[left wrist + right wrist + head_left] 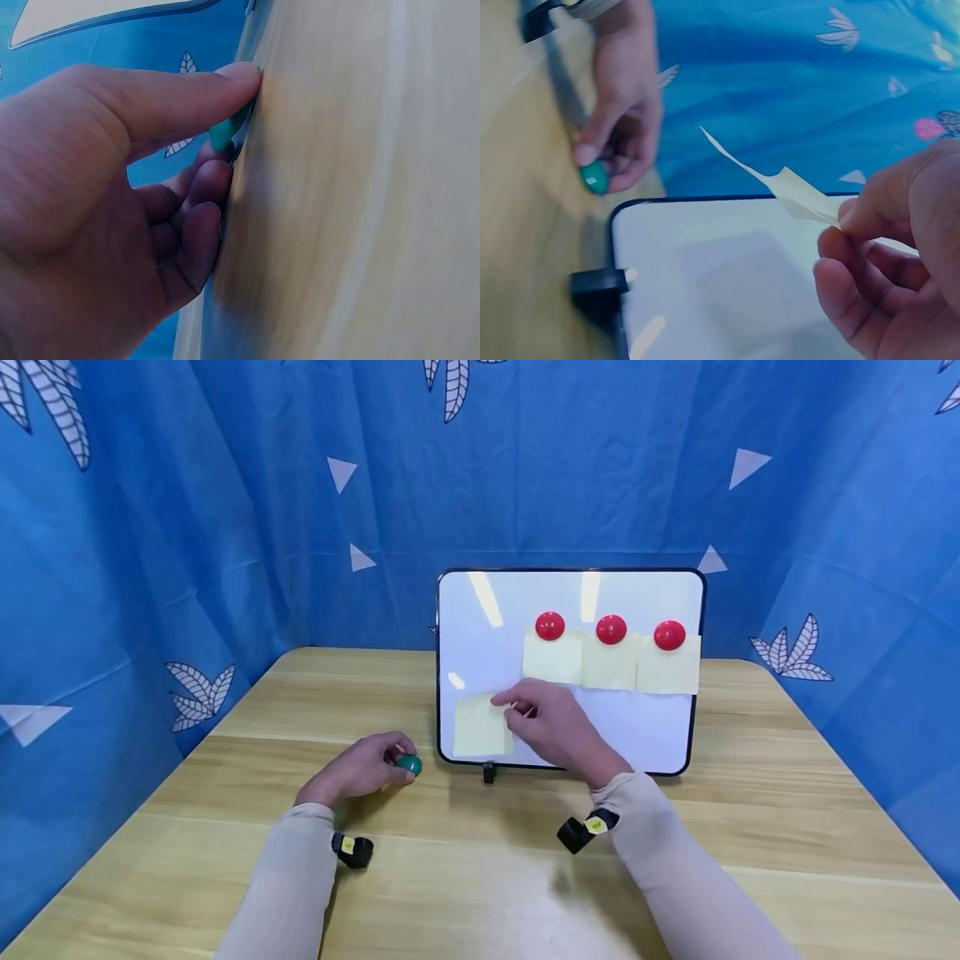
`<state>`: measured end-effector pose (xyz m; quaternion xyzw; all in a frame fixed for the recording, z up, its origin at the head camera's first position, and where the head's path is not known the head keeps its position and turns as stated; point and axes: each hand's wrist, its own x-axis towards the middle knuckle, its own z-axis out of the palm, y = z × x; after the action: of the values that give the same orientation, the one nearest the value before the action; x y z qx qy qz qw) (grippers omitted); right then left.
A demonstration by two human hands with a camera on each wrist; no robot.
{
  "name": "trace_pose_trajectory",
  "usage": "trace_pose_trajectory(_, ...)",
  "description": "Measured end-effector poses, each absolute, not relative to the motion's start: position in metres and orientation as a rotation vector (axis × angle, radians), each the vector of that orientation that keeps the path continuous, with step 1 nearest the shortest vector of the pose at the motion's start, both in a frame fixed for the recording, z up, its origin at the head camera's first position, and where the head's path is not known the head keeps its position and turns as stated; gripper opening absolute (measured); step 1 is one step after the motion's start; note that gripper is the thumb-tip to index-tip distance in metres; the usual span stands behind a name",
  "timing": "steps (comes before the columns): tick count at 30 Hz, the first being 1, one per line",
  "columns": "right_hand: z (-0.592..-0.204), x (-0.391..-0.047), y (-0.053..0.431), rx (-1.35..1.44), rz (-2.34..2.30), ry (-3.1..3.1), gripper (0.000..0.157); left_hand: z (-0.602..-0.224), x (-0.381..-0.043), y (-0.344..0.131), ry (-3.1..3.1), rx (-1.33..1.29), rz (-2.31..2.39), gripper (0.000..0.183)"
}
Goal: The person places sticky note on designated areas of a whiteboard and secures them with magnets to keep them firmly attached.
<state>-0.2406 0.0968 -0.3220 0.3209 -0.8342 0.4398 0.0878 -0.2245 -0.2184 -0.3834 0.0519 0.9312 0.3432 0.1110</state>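
A round green magnet [408, 765] lies on the wooden table, left of the whiteboard [480, 635]. My left hand [365, 768] pinches it between thumb and fingers, close against the tabletop in the left wrist view. My right hand [551, 722] pinches a pale yellow sticky note [480, 727] by its upper right edge. In the right wrist view the note [804, 196] is slightly bent and stands off the board, over its lower left part. Three more sticky notes [552, 658] hang in a row at the board's upper right, each under a red round magnet [550, 626].
The whiteboard has a black frame and stands on small black feet [489, 773] toward the back of the table [450, 893]. Blue curtains [525, 468] with leaf and triangle prints enclose the back and sides. A black wrist camera [356, 852] sits on each sleeve.
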Motion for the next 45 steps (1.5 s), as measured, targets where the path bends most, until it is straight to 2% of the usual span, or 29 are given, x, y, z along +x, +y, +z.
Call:
trace_pose_trajectory(13, -0.297, -0.253, 0.089, 0.707, 1.411, -2.345, 0.026, -0.378, -0.225, -0.218, 2.731, 0.073, 1.003, 0.025)
trace_pose_trajectory(20, -0.298, -0.263, 0.087, 0.634, 1.342, -2.214, 0.023, -0.380, -0.225, -0.213, 2.707, 0.095, 1.043, 0.027)
trace_pose_trajectory(30, -0.301, -0.274, 0.084, 0.622, 1.146, -2.126, 0.024, -0.378, -0.226, -0.211, 2.716, 0.123, 1.056, 0.026)
trace_pose_trajectory(45, -0.306, -0.280, 0.076, 0.642, 1.120, -2.085, 0.026, -0.385, -0.222, -0.219, 2.711, 0.032, 1.088, 0.026)
